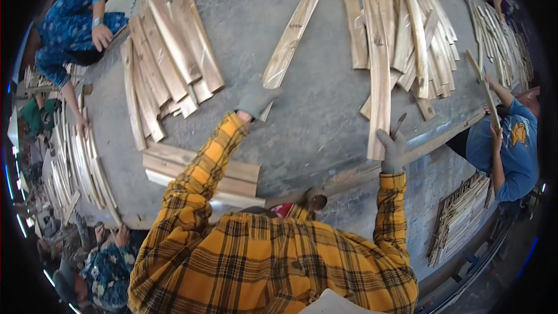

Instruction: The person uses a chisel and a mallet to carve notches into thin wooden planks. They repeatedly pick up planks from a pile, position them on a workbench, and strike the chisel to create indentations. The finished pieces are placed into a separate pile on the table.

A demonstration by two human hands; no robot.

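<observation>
My left hand [260, 101], in a grey glove, is closed over the near end of a wooden slat [292, 38] lying slantwise on the table; a short piece of it shows below my hand. My right hand [393, 151], also gloved in grey, holds a thin dark tool with a pointed, blade-like tip [399, 123]. The fingers of that same hand touch the near end of a long, pale-edged slat [379, 75], which lies partly over a pile of slats [418, 35]. How firmly they grip this slat is hard to see.
Fanned slats [168, 52] lie at left on the grey table [232, 0]. More slats [203, 166] lie stacked by my left forearm. Co-workers stand left, far right and right; one in a blue shirt [505, 151] holds a slat [485, 87]. A slat-filled rack [459, 218] stands lower right.
</observation>
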